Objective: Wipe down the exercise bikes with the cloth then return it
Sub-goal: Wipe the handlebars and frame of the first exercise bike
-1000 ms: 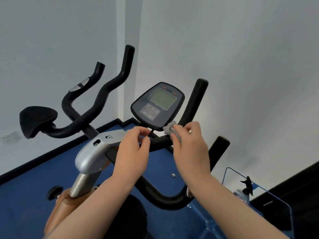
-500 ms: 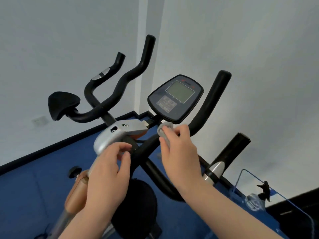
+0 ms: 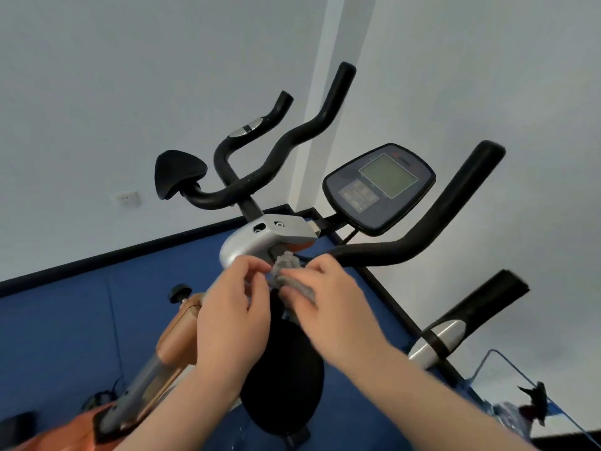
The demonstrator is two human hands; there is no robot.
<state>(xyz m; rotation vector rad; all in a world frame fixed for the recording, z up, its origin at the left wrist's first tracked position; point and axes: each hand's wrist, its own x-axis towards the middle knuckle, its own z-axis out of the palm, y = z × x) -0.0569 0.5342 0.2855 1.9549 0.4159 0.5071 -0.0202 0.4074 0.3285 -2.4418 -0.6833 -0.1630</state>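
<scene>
A small grey cloth (image 3: 287,271) is bunched between both hands just below the silver stem housing (image 3: 257,240) of the near exercise bike. My right hand (image 3: 328,301) grips the cloth with curled fingers. My left hand (image 3: 232,307) pinches its left edge with thumb and fingertips. The bike's black handlebar (image 3: 432,222) runs up to the right, and its console (image 3: 379,187) with a grey screen sits above my hands. A second bike's handlebars (image 3: 286,138) and black saddle (image 3: 177,172) stand behind, near the wall corner.
The near bike's black saddle (image 3: 286,382) lies under my wrists. An orange frame (image 3: 177,333) with an adjusting knob (image 3: 180,292) is at lower left. A clear blue bin (image 3: 527,405) stands at lower right. Blue floor mats (image 3: 65,336) meet white walls; a socket (image 3: 128,199) is on the left wall.
Both hands have left the handlebar and come together over the stem, with the cloth now held between them. The view has shifted left and down, so the bikes appear further right.
</scene>
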